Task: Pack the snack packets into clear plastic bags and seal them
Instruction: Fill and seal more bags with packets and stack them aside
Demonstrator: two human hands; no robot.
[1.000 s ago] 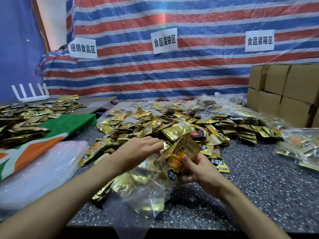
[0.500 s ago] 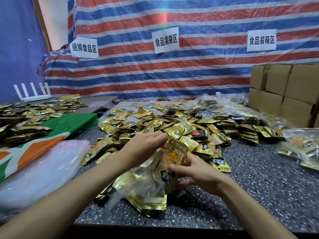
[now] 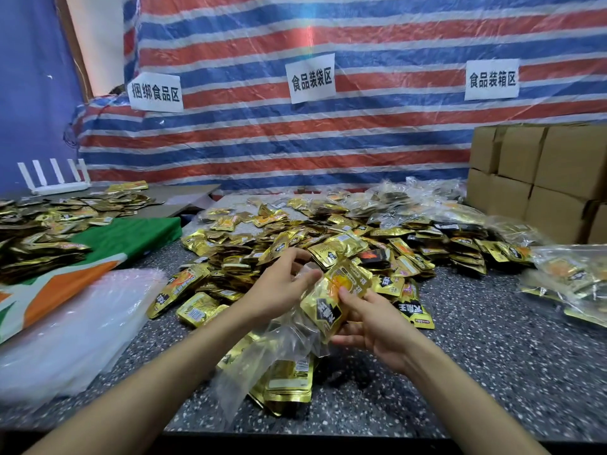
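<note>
We pinch the mouth of the clear plastic bag (image 3: 282,339) with our left hand (image 3: 279,287); the bag hangs below those fingers. Our right hand (image 3: 374,323) grips a gold snack packet (image 3: 328,307) just right of them, its long axis slanting down-left toward the opening.

bare left hand (image 3: 279,292) and bare right hand (image 3: 376,326), forearms (image 3: 164,372) uncovered too

Gold snack packets (image 3: 249,244) lie on a black, white-speckled table (image 3: 492,356) before a red, blue and white striped tarp (image 3: 295,152).
</note>
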